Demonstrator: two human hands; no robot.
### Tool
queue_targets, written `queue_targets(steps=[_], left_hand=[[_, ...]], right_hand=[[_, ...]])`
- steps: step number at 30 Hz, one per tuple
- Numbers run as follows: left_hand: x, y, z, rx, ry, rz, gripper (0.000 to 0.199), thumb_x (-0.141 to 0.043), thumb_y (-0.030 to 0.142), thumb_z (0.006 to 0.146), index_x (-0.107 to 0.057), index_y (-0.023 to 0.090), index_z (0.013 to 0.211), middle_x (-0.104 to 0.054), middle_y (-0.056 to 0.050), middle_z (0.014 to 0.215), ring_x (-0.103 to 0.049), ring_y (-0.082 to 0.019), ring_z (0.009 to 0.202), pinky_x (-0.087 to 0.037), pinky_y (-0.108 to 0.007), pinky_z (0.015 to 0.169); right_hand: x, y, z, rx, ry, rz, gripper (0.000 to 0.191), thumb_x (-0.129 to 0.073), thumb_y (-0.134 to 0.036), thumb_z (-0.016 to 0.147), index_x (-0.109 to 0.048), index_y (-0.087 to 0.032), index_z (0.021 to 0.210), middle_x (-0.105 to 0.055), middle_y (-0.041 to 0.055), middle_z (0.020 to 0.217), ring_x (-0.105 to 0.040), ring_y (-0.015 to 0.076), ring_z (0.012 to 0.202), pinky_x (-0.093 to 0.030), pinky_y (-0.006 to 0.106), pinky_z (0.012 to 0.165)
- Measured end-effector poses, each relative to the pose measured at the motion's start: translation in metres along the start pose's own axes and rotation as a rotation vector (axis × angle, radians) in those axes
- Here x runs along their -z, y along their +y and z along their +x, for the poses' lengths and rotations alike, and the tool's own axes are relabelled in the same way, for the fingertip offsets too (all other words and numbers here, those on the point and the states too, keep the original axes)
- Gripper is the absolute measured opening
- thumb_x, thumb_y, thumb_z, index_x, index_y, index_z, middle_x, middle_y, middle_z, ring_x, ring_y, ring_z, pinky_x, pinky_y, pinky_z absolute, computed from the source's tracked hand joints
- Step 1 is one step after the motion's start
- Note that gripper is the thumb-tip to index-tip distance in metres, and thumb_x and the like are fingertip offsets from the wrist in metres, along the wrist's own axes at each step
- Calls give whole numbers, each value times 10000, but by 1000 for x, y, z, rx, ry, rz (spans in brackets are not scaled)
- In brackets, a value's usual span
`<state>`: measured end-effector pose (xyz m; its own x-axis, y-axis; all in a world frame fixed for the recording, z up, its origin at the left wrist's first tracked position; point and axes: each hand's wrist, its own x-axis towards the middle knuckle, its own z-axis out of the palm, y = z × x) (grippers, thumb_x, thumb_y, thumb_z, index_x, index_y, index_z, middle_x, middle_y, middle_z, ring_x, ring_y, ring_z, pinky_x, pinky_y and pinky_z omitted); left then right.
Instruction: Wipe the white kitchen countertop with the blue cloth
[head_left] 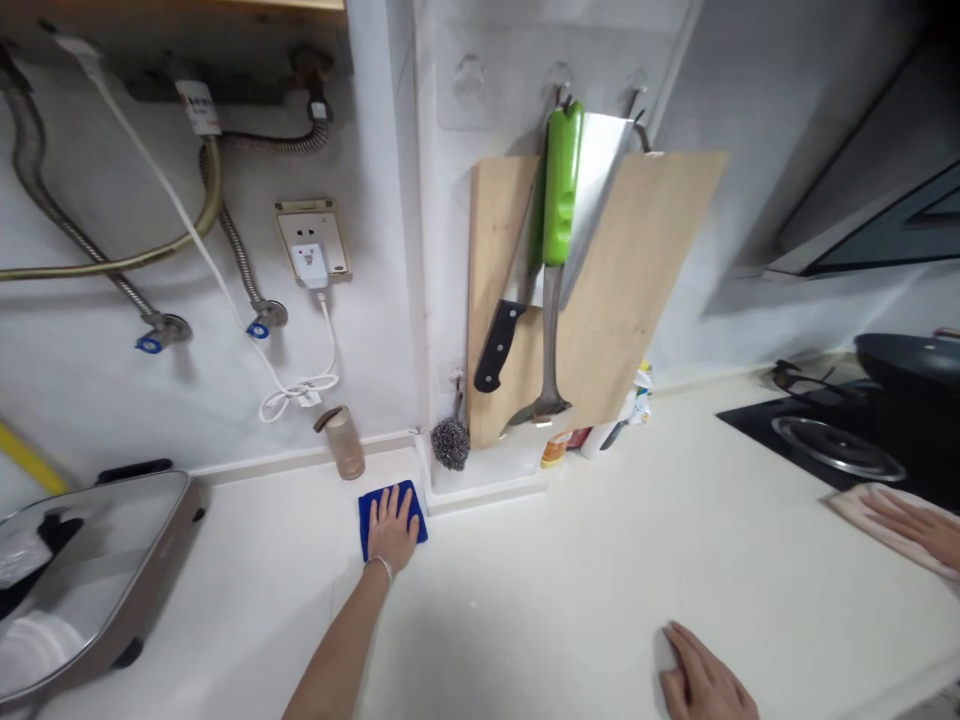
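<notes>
My left hand (393,530), with a thin bracelet at the wrist, lies flat with fingers spread on a folded blue cloth (367,507). The cloth is on the white counter (480,620), close to the back wall's corner. Just behind it stands a brownish translucent cup (346,450). At the lower right, my right hand (705,680) rests on the counter, fingers together and partly curled; I see nothing in it, though its lower part is cut off by the frame.
At the right edge another person's hand (919,520) presses a pink cloth (862,505) by the black stove (765,420). A cutting board (622,330), cleaver (499,350), green-handled spatula (559,210) and steel scrubber (451,443) hang ahead. An electric pan (127,590) stands left.
</notes>
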<state>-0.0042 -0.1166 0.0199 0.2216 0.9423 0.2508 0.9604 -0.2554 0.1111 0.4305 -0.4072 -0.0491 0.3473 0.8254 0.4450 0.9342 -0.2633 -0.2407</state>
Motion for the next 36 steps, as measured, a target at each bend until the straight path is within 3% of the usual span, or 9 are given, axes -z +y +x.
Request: queue_targets(steps=[6, 13, 17, 21, 27, 31, 36], left_hand=[[18, 25, -67, -75, -13, 29, 566, -346, 371, 947, -322, 263, 1502, -343, -80, 1587, -292, -275, 1466, -260, -534, 1193], [20, 59, -142, -200, 47, 0, 607, -341, 368, 945, -197, 289, 1529, -338, -74, 1584, -284, -284, 1471, -301, -563, 1180], [26, 60, -182, -304, 7, -20, 633, -360, 383, 936, -134, 344, 1526, -282, -16, 1601, -284, -275, 1470, -331, -559, 1176], [36, 40, -211, -337, -34, -31, 654, -393, 402, 924, -120, 393, 1518, -297, 20, 1588, -288, -261, 1466, -355, -541, 1172], [55, -4, -229, -231, -48, 1, 646, -413, 418, 921, -157, 398, 1514, -327, 26, 1576, -276, -256, 1470, -348, -532, 1179], [68, -35, -219, -145, -27, 48, 599, -391, 413, 941, -214, 372, 1512, -335, 6, 1581, -292, -248, 1466, -345, -515, 1175], [66, -79, -177, -62, -9, 65, 567, -383, 423, 951, -275, 346, 1502, -358, -25, 1577, -301, -253, 1464, -320, -515, 1178]], right_hand=[[1, -6, 0, 40, 28, -40, 478, -334, -361, 896, -484, -183, 1313, -584, 110, 1333, -549, 263, 1210, -387, 462, 1043], [9, -18, 6, 41, 63, -54, 436, -380, -277, 877, -504, -168, 1281, -585, 114, 1334, -539, 236, 1197, -377, 421, 1030], [11, -19, 6, 35, 83, -47, 430, -378, -248, 877, -507, -170, 1279, -583, 115, 1341, -534, 227, 1205, -369, 412, 1042], [10, -18, 5, 44, 94, -38, 441, -373, -241, 886, -496, -170, 1303, -579, 122, 1351, -521, 229, 1234, -356, 424, 1070], [4, -8, -4, 94, 99, -27, 452, -345, -279, 903, -481, -153, 1314, -582, 132, 1344, -506, 232, 1262, -341, 438, 1094], [-3, 2, -9, 90, 86, 11, 507, -346, -332, 880, -465, -160, 1341, -566, 140, 1353, -508, 268, 1257, -345, 479, 1088], [-3, 4, -9, 110, 69, 61, 559, -386, -372, 811, -497, -180, 1324, -575, 131, 1333, -549, 297, 1193, -411, 490, 1023]])
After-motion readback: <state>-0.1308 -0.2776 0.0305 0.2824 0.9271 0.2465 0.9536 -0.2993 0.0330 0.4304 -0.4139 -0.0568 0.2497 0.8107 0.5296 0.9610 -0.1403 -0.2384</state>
